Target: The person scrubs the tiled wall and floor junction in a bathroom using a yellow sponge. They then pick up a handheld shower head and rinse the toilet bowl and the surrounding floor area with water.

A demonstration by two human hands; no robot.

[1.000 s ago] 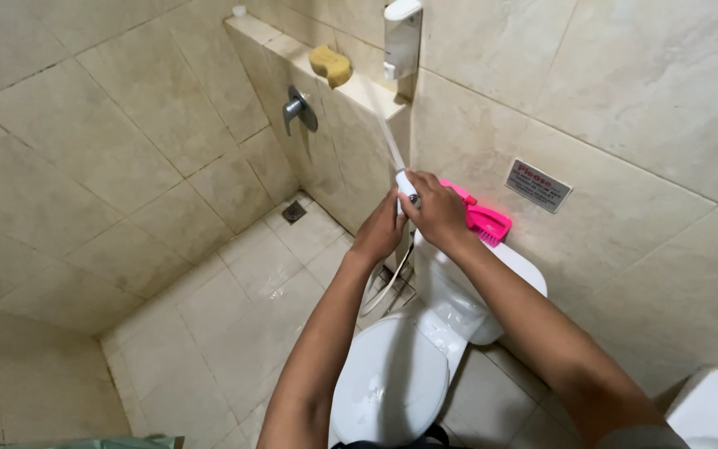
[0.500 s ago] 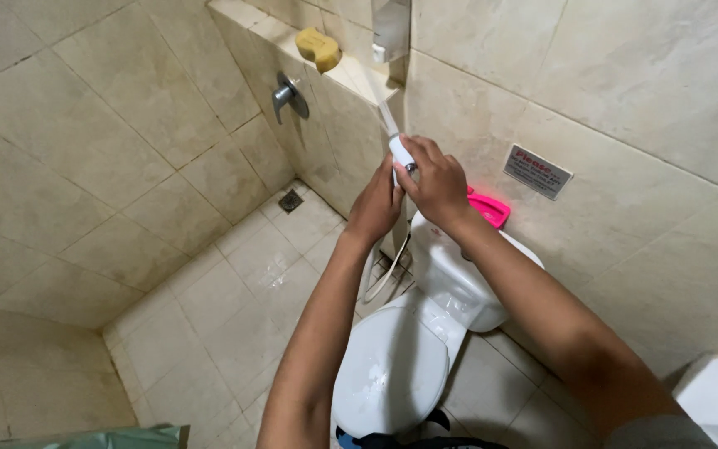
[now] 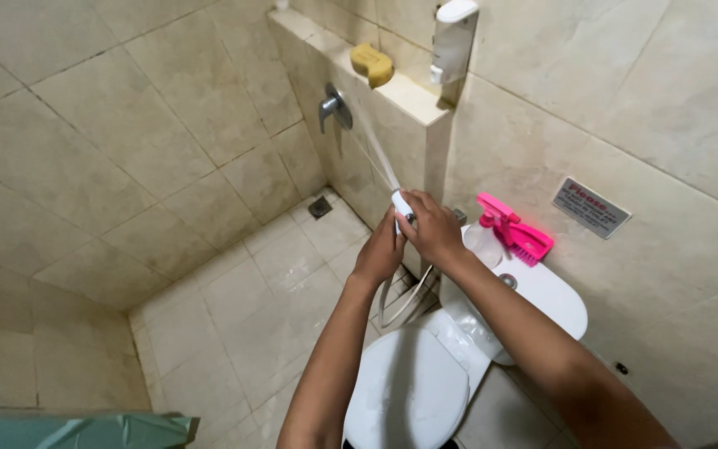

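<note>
I am standing over a white toilet (image 3: 409,391) in a beige tiled bathroom, both bare arms reaching forward. My right hand (image 3: 432,230) is wrapping its fingers tightly around a small white handheld sprayer (image 3: 401,204), which I am holding in the air above the toilet tank (image 3: 542,291), close to the tiled half-wall (image 3: 409,125). My left hand (image 3: 381,252) is pressing against the sprayer from below, fingers curled, touching my right hand. A thin jet of water (image 3: 376,158) is shooting up and away from the nozzle toward the half-wall. The sprayer's hose (image 3: 405,295) is hanging down beside the toilet bowl.

On the tank lid, a clear spray bottle with a pink trigger (image 3: 492,224) is standing just beside a pink scrubbing brush (image 3: 529,241). On the ledge above, a yellow sponge (image 3: 373,64) is lying near a white wall-mounted dispenser (image 3: 452,37). A metal tap handle (image 3: 334,108) is sticking out of the half-wall, and a floor drain (image 3: 320,206) is sitting in the corner below it.
</note>
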